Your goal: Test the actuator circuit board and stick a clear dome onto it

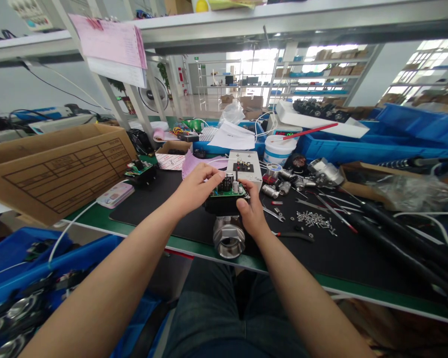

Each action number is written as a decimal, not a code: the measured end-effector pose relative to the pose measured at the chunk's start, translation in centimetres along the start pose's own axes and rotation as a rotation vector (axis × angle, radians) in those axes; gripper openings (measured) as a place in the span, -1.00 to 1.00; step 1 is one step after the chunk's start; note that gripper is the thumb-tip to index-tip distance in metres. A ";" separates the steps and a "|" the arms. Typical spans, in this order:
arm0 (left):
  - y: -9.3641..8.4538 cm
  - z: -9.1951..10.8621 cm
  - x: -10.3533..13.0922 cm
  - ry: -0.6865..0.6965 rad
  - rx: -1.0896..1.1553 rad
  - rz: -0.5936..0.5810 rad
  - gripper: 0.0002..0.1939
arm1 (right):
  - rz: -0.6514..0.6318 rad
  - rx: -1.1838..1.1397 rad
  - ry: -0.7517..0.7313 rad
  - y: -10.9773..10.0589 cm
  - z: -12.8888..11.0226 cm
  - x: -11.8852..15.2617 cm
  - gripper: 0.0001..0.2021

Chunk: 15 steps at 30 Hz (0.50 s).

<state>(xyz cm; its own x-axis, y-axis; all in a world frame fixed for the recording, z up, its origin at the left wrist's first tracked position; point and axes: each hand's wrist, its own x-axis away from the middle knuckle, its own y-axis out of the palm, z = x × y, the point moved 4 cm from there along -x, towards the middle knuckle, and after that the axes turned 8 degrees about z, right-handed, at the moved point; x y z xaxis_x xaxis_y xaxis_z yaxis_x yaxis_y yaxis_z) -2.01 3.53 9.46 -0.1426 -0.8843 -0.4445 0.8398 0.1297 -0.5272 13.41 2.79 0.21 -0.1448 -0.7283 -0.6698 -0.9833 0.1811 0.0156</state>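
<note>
In front of me stands a valve actuator, its green circuit board [227, 193] with capacitors exposed on top of a black housing [221, 206]. Below the housing is a silver metal valve body [229, 238] with a round threaded opening toward me. My left hand [199, 185] is closed at the board's left side, its fingertips among the parts. My right hand [253, 206] wraps the right side of board and housing, thumb in front. What the left fingertips touch exactly is partly hidden. Behind the board sits a light grey box [249, 166] with a black terminal panel.
Scattered screws [313, 220], pliers [293, 235] and a wrench [274, 214] lie to the right on the black mat. Metal fittings [271, 191], a solder spool [274, 170] and a white tub [280, 149] stand behind. At left are a cardboard box [59, 174] and another circuit board [138, 170].
</note>
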 end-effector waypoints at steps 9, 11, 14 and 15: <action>0.3 0.2 -0.3 0.018 -0.062 -0.032 -0.76 | 0.003 -0.014 -0.010 0.0 0.0 0.0 -0.38; 0.2 0.4 -0.4 0.023 -0.077 -0.035 -0.79 | 0.002 -0.012 -0.010 0.0 -0.1 -0.1 -0.38; 0.2 0.6 -0.4 0.030 -0.096 -0.040 -0.81 | 0.005 -0.009 -0.011 0.0 0.0 -0.1 -0.38; 0.2 0.6 -0.5 0.030 -0.101 -0.040 -0.82 | 0.005 -0.009 -0.011 -0.1 0.1 -0.1 -0.38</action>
<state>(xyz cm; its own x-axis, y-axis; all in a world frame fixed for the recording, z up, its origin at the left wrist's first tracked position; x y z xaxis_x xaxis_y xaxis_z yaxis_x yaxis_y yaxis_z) -1.44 3.68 10.01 -0.1918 -0.8763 -0.4419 0.7760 0.1402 -0.6149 13.49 2.90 0.24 -0.1486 -0.7199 -0.6780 -0.9835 0.1791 0.0254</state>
